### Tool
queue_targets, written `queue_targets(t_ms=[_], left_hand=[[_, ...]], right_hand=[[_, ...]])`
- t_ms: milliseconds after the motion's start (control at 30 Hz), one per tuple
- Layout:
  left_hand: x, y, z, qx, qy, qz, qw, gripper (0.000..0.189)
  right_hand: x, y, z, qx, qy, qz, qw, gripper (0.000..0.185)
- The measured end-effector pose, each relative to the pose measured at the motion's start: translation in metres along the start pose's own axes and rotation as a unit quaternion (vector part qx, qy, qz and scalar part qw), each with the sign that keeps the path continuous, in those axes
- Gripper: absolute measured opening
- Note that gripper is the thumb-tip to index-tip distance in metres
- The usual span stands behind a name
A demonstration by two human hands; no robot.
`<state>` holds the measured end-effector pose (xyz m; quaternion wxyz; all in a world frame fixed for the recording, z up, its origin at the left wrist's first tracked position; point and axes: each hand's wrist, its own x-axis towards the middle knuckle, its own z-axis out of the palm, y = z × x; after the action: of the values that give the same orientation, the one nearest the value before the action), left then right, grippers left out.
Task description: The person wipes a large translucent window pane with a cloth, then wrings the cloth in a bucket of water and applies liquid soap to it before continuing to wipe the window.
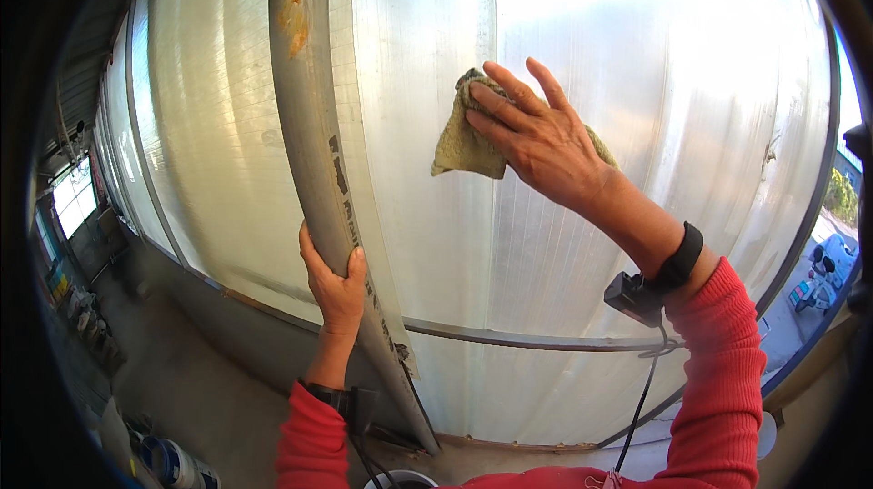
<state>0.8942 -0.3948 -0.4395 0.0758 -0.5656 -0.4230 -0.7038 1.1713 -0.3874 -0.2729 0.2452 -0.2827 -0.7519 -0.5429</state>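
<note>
My right hand (545,138) presses a crumpled yellow-green cloth (470,145) against a translucent wall panel (436,237), its fingers spread over the cloth. Lower and to the left, my left hand (337,281) is wrapped round a grey metal pipe post (307,114) that stands in front of the panels. The post has an orange-brown patch near its top and dark marks along its side. Each wrist wears a black strap with a small device and a cable.
A metal rail (532,339) crosses the panels low down. The rim of a bucket (402,479) shows at the bottom edge, below the post. Another bucket (184,465) stands at the lower left. Outside at the right is a parked scooter (822,278).
</note>
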Motion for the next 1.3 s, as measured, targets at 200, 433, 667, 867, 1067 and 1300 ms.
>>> queue_targets(t_ms=[200, 433, 667, 867, 1067, 1300], left_hand=[[0.0, -0.002, 0.0, 0.006, 0.005, 0.002, 1.0, 0.073], [0.001, -0.003, 0.0, -0.012, 0.008, 0.01, 1.0, 0.074], [0.001, 0.0, -0.002, -0.014, 0.006, 0.016, 1.0, 0.074], [0.001, 0.002, 0.0, -0.009, 0.011, -0.007, 1.0, 0.073], [0.001, 0.002, -0.001, -0.012, 0.012, -0.003, 1.0, 0.073], [0.0, -0.001, 0.001, -0.02, 0.015, -0.011, 1.0, 0.073]], right_hand=[[0.074, 0.082, -0.015, -0.153, 0.163, 0.079, 0.971, 0.041], [0.063, 0.04, 0.0, -0.152, 0.064, 0.05, 0.985, 0.022], [-0.001, -0.025, -0.015, -0.016, -0.094, -0.053, 0.994, 0.02], [-0.008, 0.013, -0.01, -0.007, -0.007, -0.03, 0.999, 0.045], [-0.003, 0.124, -0.032, -0.178, 0.127, 0.227, 0.949, 0.059], [0.004, 0.092, -0.017, -0.118, 0.129, 0.214, 0.961, 0.055]])
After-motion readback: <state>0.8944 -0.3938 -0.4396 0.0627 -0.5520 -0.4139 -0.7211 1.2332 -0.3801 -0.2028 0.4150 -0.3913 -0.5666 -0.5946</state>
